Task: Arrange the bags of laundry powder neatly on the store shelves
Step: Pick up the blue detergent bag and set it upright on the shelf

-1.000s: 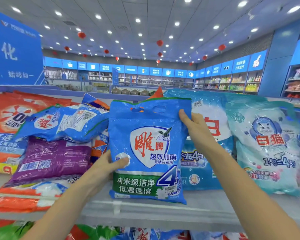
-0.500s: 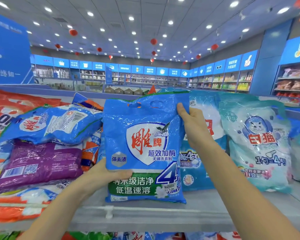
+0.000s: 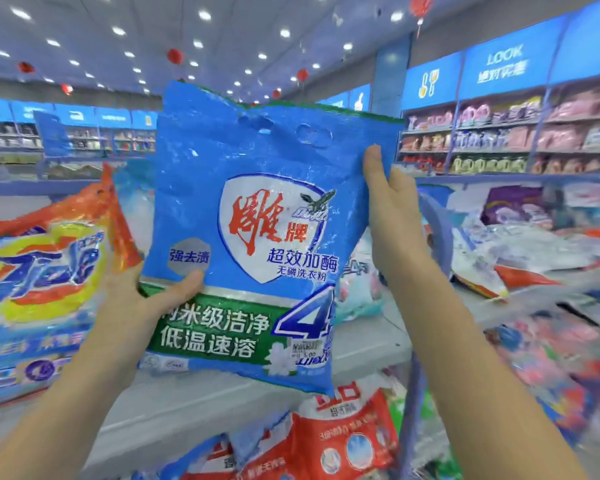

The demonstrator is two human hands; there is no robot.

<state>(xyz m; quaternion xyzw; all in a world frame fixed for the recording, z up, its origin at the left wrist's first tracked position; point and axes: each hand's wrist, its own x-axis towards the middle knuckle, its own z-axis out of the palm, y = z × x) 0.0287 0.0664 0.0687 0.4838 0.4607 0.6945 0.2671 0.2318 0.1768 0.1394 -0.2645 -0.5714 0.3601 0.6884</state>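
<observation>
Above the shelf (image 3: 201,407) I hold the blue bag (image 3: 257,220) upright, long axis vertical, not touching it. My left hand (image 3: 142,306) pinches its lower left edge, thumb on the front; my right hand (image 3: 392,223) grips the upper right edge. The shelf lies straight below, nearest my left hand.

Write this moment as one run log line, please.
left hand: grips blue bag low | right hand: pinches bag's right edge | bag: upright

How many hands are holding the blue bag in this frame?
2. The left hand grips the blue bag at its lower left edge; the right hand pinches its upper right edge. Neither is hidden.
</observation>
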